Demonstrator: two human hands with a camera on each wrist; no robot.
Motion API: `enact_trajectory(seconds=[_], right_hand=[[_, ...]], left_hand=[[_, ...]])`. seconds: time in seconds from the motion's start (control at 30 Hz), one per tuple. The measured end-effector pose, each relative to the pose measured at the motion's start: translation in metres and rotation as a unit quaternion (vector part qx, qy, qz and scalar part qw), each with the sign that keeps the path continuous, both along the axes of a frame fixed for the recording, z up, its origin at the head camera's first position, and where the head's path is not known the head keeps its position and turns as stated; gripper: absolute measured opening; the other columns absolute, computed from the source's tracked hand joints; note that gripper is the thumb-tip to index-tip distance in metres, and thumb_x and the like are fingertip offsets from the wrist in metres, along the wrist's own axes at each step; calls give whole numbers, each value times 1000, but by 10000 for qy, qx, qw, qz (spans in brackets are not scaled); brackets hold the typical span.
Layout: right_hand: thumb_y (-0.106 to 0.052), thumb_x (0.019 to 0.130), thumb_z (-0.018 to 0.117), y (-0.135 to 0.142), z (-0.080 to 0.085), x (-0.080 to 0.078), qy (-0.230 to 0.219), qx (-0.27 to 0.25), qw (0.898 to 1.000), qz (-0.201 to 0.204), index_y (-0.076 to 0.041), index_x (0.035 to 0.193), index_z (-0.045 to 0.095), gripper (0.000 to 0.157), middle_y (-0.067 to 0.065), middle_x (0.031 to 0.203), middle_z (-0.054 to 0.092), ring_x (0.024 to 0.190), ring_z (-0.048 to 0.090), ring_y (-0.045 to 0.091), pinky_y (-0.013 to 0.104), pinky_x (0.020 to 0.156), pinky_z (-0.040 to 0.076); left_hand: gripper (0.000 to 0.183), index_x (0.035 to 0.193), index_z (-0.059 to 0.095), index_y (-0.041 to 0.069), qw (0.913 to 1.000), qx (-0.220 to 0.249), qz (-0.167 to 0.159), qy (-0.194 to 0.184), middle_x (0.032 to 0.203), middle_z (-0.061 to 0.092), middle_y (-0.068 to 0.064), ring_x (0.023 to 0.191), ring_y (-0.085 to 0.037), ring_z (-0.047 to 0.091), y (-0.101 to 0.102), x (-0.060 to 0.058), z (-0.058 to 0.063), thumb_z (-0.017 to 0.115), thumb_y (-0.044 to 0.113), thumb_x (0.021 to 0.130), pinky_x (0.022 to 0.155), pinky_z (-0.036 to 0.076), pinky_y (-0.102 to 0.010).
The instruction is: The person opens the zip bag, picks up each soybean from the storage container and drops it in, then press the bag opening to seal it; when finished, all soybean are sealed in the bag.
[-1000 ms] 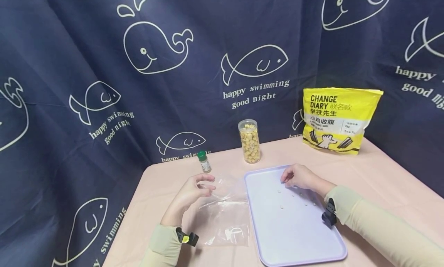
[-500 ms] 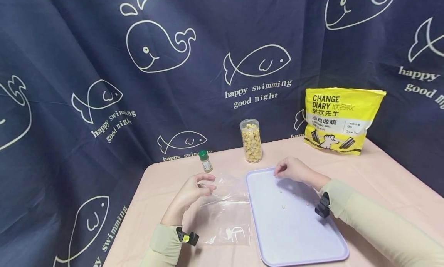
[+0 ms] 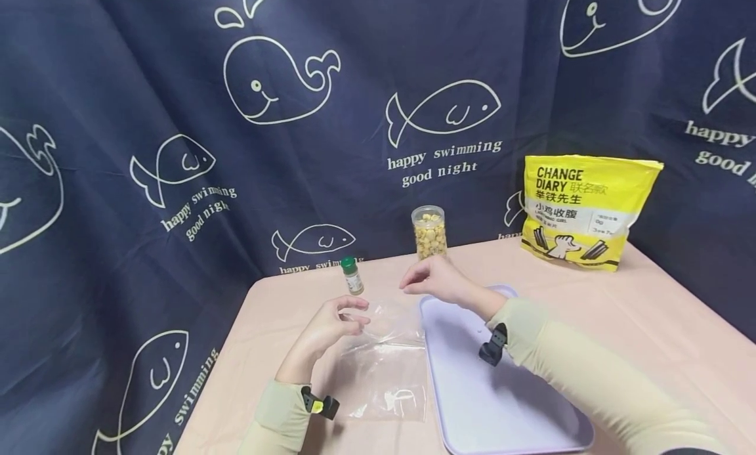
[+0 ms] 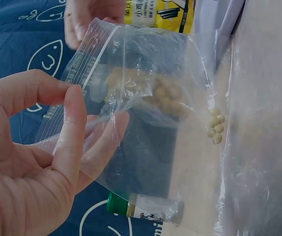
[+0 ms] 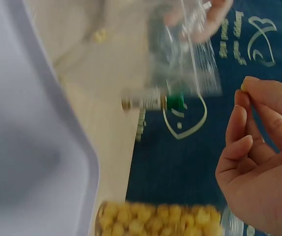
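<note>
My left hand [image 3: 321, 330] holds a clear zip bag [image 3: 384, 383] by its top edge, pinching the zip strip in the left wrist view. One finger shows through the film. Several pale soybeans [image 4: 215, 127] lie in a small cluster low in the bag. Between thumb and fingertip my right hand [image 3: 440, 281] pinches a single soybean [image 5: 244, 87]; the hand is raised past the far left corner of the lilac tray [image 3: 496, 409], close to the bag's mouth. My right arm hides much of the tray, where a small bean [image 3: 480, 331] shows.
A clear jar of yellow popcorn-like pieces [image 3: 431, 237] stands behind my right hand. Left of it is a small green-capped bottle [image 3: 353, 278]. A yellow snack pouch [image 3: 590, 212] stands at the back right. A dark blue printed curtain [image 3: 307, 146] closes off the table's far side.
From over the tray my right hand has moved left and up toward the bag's mouth, now covering the jar's lower part. My left hand and the bag stay nearly still.
</note>
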State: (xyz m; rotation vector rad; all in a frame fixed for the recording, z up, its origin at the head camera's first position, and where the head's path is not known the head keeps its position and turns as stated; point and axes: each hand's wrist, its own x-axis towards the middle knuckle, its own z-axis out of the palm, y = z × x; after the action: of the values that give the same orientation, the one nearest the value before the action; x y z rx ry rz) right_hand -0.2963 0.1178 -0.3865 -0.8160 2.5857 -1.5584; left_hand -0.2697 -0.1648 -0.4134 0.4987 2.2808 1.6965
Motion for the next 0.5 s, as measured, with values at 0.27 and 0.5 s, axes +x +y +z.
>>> enact_trajectory(seconds=[0.27, 0.5], right_hand=[[-5, 87, 77, -30, -4, 2, 208, 279, 9974, 633, -4, 92, 79, 6, -1, 89, 75, 83, 66, 10, 29, 78, 57], [-6, 87, 76, -26, 0, 6, 291, 260, 9968, 694, -3, 94, 79, 8, 1, 90, 75, 83, 66, 14, 28, 76, 56]], left_hand=[[53, 129, 56, -15, 10000, -58, -2, 62, 117, 67, -32, 97, -34, 71, 2, 0, 3, 61, -6, 77, 81, 62, -34], [53, 129, 57, -14, 9999, -115, 29, 71, 117, 68, -31, 95, -31, 72, 2, 0, 3, 63, -6, 76, 81, 62, -33]])
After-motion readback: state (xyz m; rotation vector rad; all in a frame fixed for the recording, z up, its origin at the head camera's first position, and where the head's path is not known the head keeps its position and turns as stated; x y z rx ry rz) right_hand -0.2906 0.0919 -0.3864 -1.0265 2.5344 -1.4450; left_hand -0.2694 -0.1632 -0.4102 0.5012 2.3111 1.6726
